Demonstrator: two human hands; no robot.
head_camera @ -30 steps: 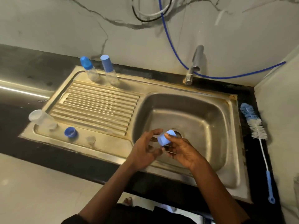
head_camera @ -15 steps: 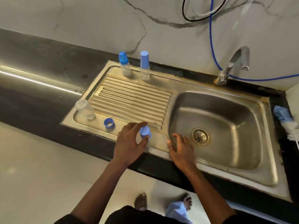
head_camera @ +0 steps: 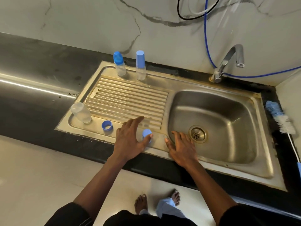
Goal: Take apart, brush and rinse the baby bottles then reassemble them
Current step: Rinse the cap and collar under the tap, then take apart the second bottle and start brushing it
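Head view: one look down over a sink set in a black counter (head_camera: 32,70), with a veined marble wall behind.
Sink: dull steel (head_camera: 162,85), with a ribbed drainboard (head_camera: 127,98) on the left and a rounded basin with a round drain (head_camera: 197,134) on the right.
Left hand (head_camera: 130,139): fingers straight and spread over the near edge of the drainboard, thumb tip against a small blue cap (head_camera: 146,133) that stands on the steel.
Right hand (head_camera: 180,147): flat with fingers apart, on the near rim beside the basin, holding nothing.
Loose parts: a blue plastic ring (head_camera: 107,125) left of the cap; farther left a clear bottle (head_camera: 81,112) without a top.
Far edge: two clear capped bottles upright, one with a domed blue top (head_camera: 120,64), one with a tall cylindrical top (head_camera: 140,65).
Right side: a bristly blue-and-white brush (head_camera: 280,118) on the counter; a curved metal tap (head_camera: 228,62); a thin blue hose (head_camera: 206,38).
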